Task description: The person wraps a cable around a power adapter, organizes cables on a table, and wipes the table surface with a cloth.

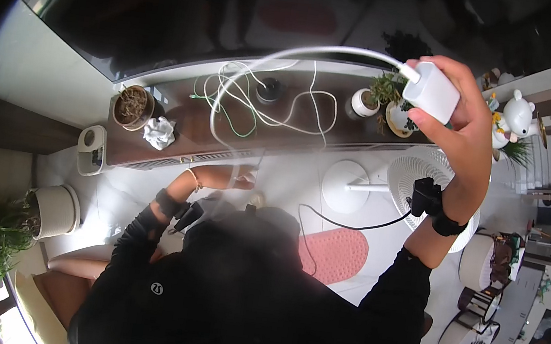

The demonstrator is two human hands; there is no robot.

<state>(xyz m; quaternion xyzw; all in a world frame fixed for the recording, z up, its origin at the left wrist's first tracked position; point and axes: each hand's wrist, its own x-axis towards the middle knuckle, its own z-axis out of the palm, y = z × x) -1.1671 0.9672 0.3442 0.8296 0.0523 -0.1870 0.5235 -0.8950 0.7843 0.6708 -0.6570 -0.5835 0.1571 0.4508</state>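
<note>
My right hand (467,120) is raised at the upper right, its fingers wrapped round a white power adapter (432,92). A thick white cable (320,48) is plugged into the adapter and arcs left, then drops toward my left hand (241,179). That hand is low, in front of the console, its fingers closed at the hanging cable; the exact grip is blurred. On the dark console (180,100) lie loose thin white and green cables (290,115) around a small dark round object (269,90).
The console also bears a brown pot (133,109), crumpled white paper (159,133), small potted plants (366,103) and a white bear figure (518,113). A white fan (421,174) stands on the floor near my right forearm, beside a pink mat (334,255). A large dark screen (241,7) rises behind.
</note>
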